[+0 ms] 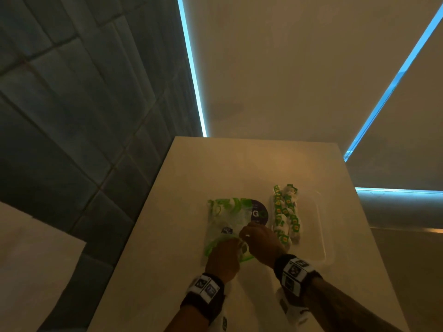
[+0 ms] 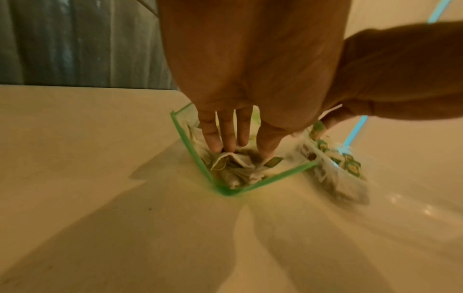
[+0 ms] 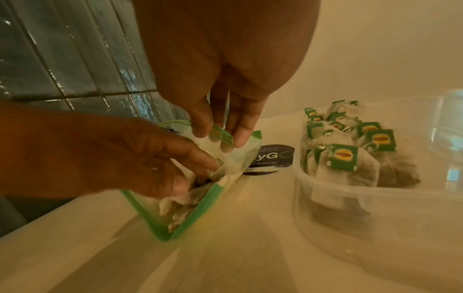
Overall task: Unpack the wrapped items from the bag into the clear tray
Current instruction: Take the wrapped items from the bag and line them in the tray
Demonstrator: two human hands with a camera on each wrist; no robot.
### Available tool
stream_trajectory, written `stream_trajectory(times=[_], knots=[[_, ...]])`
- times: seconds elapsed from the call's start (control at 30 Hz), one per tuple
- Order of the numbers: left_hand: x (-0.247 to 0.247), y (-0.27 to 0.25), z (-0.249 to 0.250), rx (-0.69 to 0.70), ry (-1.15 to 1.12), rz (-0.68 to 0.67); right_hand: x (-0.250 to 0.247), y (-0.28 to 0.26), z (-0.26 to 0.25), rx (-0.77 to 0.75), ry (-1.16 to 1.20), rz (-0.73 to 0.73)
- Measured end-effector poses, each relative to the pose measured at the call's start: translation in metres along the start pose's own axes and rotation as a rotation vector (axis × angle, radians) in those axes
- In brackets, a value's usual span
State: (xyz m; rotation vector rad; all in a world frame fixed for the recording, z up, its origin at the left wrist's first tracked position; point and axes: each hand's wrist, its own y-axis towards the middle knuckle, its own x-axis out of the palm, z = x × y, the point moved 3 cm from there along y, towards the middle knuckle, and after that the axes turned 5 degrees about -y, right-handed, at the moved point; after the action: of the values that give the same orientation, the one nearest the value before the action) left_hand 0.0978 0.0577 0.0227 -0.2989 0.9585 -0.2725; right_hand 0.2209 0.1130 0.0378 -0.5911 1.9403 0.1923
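A clear zip bag [image 1: 225, 219] with a green rim [image 2: 194, 158] lies on the pale counter, its mouth open toward me. My left hand [image 2: 240, 150] reaches into the mouth, fingers and thumb closing round a bunch of wrapped tea bags [image 2: 233, 166]. My right hand [image 3: 220, 136] pinches the upper green rim [image 3: 223, 136] and holds the mouth open. To the right stands the clear tray [image 3: 350, 228], holding several green-tagged tea bags [image 3: 343, 160] along its left side. In the head view the tray [image 1: 321, 226] sits just right of my right hand [image 1: 244, 236].
A round dark sticker [image 3: 273, 158] lies on the counter [image 1: 215, 168] partly under the bag. A grey tiled wall [image 1: 84, 104] runs along the left of the counter. The counter's right edge [image 1: 354, 212] passes close behind the tray.
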Motion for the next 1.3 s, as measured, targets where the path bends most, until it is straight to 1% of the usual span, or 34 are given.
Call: stream_trajectory(times=[0.1,0.2,0.27,0.37,0.4,0.47,0.6,0.7,0.8,0.87,0.93,0.97,1.07,1.2,1.3], knots=[[0.007,0.008,0.001,0.008,0.114,-0.055,-0.003,-0.003,0.002,-0.003,0.078,0.013],[0.011,0.013,0.004,-0.003,0.201,-0.041,-0.003,-0.008,0.003,0.011,0.116,0.025],[0.013,0.016,0.005,-0.037,0.191,-0.066,-0.002,-0.010,0.004,0.044,0.145,0.022],[0.023,0.022,-0.004,-0.079,0.174,-0.169,-0.001,-0.014,0.005,0.083,0.172,0.026],[0.024,0.022,-0.007,-0.079,0.178,-0.183,-0.001,-0.014,0.006,0.089,0.178,0.032],[0.020,0.018,-0.006,-0.079,0.177,-0.166,0.000,-0.016,0.007,0.104,0.172,0.039],[0.012,0.013,0.001,-0.043,0.123,-0.031,0.000,-0.015,0.005,0.130,0.149,0.071],[0.006,0.003,0.005,0.019,0.059,0.047,0.000,-0.014,0.004,0.147,0.155,0.076],[0.004,-0.003,0.004,-0.036,-0.087,0.096,-0.001,-0.018,0.002,0.139,0.159,0.117],[0.002,-0.004,0.002,-0.104,-0.164,0.110,-0.005,-0.024,-0.002,0.109,0.138,0.198],[0.001,-0.006,0.001,-0.122,-0.199,0.110,-0.010,-0.034,-0.010,0.074,0.135,0.258],[-0.001,-0.007,0.001,-0.119,-0.215,0.111,-0.011,-0.039,-0.014,0.056,0.136,0.243],[-0.004,-0.010,-0.001,-0.105,-0.224,0.104,-0.001,-0.050,-0.023,0.016,0.113,0.135],[-0.007,-0.013,-0.003,-0.081,-0.300,0.088,0.007,-0.047,-0.022,0.046,0.015,0.049],[-0.007,-0.015,-0.005,-0.054,-0.353,0.075,0.004,-0.043,-0.019,0.072,0.017,0.059]])
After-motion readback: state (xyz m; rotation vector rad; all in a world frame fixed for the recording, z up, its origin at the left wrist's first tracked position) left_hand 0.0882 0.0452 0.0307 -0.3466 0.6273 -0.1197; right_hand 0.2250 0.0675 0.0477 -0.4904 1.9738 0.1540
